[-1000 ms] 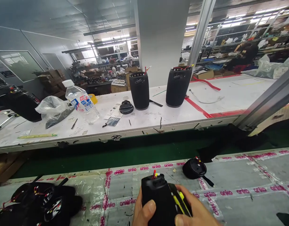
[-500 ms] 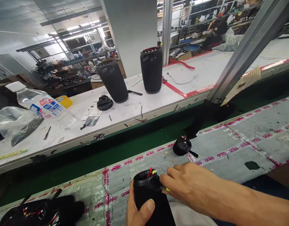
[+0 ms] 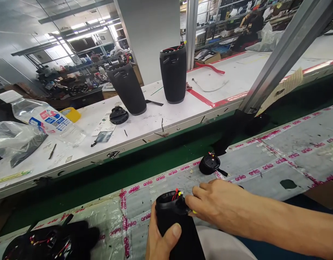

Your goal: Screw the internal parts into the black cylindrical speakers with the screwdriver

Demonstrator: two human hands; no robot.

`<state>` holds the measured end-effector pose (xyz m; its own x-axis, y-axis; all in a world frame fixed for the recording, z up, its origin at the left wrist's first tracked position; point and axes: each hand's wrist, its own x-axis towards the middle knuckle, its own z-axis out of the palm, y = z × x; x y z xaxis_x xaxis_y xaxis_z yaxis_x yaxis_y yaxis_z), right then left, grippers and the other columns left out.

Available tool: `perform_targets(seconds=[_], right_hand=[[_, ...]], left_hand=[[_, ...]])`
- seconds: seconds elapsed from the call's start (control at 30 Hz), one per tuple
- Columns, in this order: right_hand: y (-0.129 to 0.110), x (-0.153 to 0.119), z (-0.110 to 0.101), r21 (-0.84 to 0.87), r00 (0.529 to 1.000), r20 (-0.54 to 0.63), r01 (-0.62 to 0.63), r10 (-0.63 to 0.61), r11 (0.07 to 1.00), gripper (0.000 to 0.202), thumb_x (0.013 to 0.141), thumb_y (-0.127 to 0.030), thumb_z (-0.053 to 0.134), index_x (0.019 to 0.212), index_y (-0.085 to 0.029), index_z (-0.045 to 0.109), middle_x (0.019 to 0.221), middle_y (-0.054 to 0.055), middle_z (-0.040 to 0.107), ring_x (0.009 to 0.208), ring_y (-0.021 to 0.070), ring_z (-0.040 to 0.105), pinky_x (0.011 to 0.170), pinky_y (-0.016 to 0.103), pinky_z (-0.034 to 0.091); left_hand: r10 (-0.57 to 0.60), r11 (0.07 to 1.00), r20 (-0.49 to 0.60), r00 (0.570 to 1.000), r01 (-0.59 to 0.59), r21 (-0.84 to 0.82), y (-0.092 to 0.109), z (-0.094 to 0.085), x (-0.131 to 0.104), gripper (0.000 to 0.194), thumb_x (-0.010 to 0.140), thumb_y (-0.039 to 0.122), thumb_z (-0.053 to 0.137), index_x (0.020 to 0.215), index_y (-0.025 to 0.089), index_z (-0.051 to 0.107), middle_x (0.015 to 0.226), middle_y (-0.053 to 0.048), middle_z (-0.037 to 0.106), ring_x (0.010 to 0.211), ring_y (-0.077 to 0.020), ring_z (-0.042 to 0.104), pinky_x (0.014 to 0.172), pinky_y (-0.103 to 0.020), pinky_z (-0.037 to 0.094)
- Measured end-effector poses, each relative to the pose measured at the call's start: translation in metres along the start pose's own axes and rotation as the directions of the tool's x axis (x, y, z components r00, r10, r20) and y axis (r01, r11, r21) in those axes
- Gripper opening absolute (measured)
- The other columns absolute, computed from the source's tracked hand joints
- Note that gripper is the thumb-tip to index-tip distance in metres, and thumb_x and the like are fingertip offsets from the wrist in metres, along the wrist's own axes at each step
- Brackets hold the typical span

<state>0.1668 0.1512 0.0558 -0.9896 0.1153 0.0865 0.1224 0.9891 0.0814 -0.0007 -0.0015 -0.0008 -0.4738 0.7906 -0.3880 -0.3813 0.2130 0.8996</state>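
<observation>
At the near edge of the tape-patched tabletop (image 3: 266, 151), the left hand (image 3: 162, 240) is wrapped around a black speaker housing (image 3: 177, 225), held upright at the bottom of the view. The right hand (image 3: 219, 206) pinches at the housing's open top rim, where red and yellow wires (image 3: 177, 194) protrude. A black end cap (image 3: 209, 164) lies just beyond, apart from both hands. More black parts (image 3: 47, 242) crowd the left corner. Open tabletop extends right. A green conveyor belt (image 3: 155, 162) separates it from the white tabletop (image 3: 144, 126) carrying two upright speaker housings (image 3: 173, 74), a loose cap (image 3: 119, 115) and a water bottle (image 3: 44, 119).
</observation>
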Motion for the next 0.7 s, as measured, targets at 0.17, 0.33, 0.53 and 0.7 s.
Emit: perform_targets(seconds=[0.17,0.33,0.53,0.7], right_hand=[[-0.002,-0.003,0.003,0.017,1.000,-0.014,-0.011,0.011,1.000,0.012,0.105,-0.029,0.064,0.102,-0.024,0.052,0.079,-0.001,0.066,0.060,0.0216,0.060,0.050,0.041,0.017],[-0.001,-0.003,0.002,0.026,1.000,-0.014,-0.019,0.019,0.999,0.014,0.100,-0.021,0.066,0.102,-0.025,0.053,0.078,-0.001,0.066,0.060,0.0213,0.059,0.050,0.040,0.017],[-0.008,-0.002,0.000,-0.015,0.997,-0.070,-0.013,0.012,1.000,0.020,0.087,-0.015,0.071,0.095,-0.025,0.056,0.076,-0.001,0.059,0.058,0.0203,0.051,0.050,0.043,0.013],[-0.025,-0.006,0.013,-0.045,0.996,-0.034,-0.083,0.081,0.996,0.029,0.068,-0.014,0.075,0.091,-0.025,0.060,0.080,0.002,0.053,0.063,0.0223,0.048,0.049,0.043,0.013]], left_hand=[[0.026,0.997,0.023,0.999,-0.027,0.069,0.004,-0.003,0.001,0.086,0.067,0.064,0.088,0.137,0.022,0.062,0.137,-0.016,0.077,0.137,-0.0460,0.064,0.125,-0.059,0.041],[0.049,0.990,-0.028,0.998,-0.045,0.132,0.002,-0.005,0.002,0.088,0.065,0.065,0.089,0.136,0.021,0.061,0.138,-0.017,0.075,0.138,-0.0470,0.063,0.123,-0.058,0.040],[0.109,0.961,-0.181,0.977,-0.057,0.272,0.009,0.000,-0.002,0.087,0.061,0.059,0.089,0.134,0.022,0.059,0.130,-0.013,0.077,0.130,-0.0407,0.067,0.118,-0.051,0.045],[0.163,0.933,-0.251,0.954,-0.067,0.353,0.014,0.005,-0.004,0.083,0.060,0.051,0.086,0.132,0.021,0.057,0.126,-0.014,0.075,0.123,-0.0395,0.068,0.113,-0.052,0.049]])
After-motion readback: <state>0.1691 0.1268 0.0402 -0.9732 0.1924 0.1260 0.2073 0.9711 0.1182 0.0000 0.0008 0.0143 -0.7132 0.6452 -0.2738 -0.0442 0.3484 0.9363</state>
